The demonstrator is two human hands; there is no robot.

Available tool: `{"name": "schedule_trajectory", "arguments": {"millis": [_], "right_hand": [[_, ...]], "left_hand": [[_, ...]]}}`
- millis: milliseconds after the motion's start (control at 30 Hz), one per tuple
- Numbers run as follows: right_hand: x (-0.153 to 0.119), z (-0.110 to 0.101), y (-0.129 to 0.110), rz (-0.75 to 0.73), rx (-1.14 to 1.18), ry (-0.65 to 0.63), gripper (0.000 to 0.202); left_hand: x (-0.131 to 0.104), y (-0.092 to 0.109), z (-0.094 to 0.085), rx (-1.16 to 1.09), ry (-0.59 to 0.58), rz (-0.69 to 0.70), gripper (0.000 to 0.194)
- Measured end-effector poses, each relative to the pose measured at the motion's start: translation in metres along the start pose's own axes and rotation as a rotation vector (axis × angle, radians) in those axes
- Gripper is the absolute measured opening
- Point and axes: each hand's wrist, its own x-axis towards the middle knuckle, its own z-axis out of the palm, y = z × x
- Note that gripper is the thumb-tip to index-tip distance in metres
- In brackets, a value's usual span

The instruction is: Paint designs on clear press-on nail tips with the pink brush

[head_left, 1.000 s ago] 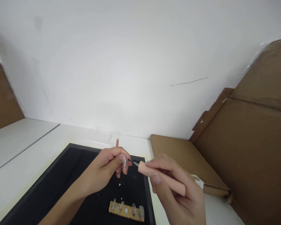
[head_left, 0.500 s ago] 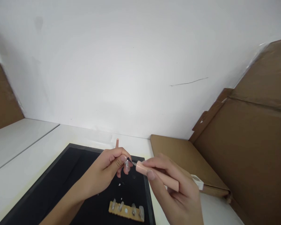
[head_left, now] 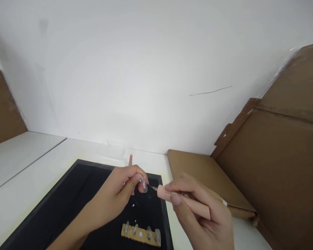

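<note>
My left hand is closed, with thumb and finger pinching a clear false nail above the black mat. In my right hand is a nail polish brush with a thick pink handle, held like a pen. Its thin dark tip points left and ends right beside the nail; whether it touches is too small to tell. Below the hands, a tan corrugated cardboard strip lies on the mat, bearing several clear false nails and a white dot.
A black mat with a raised edge covers much of the white table. Behind my left hand stands a slim pink stick. Tiny white bits dot the mat. A flat cardboard box lies at right, beside a tall cardboard panel.
My right hand has drawn the brush a little right and down, away from the nail's upper end. The false nail has turned slightly in my left fingers.
</note>
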Motion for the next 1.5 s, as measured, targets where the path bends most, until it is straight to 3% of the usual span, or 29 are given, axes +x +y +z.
{"name": "schedule_trajectory", "arguments": {"millis": [600, 1500], "right_hand": [[-0.0009, -0.0047, -0.0024, -0.079, -0.04, -0.033, 0.014], [0.0009, -0.0046, -0.0025, -0.071, -0.062, -0.011, 0.015]], "left_hand": [[0.0003, 0.0006, -0.0009, 0.131, 0.028, 0.048, 0.032], [-0.0009, 0.0024, 0.0001, 0.228, 0.048, 0.078, 0.032]]}}
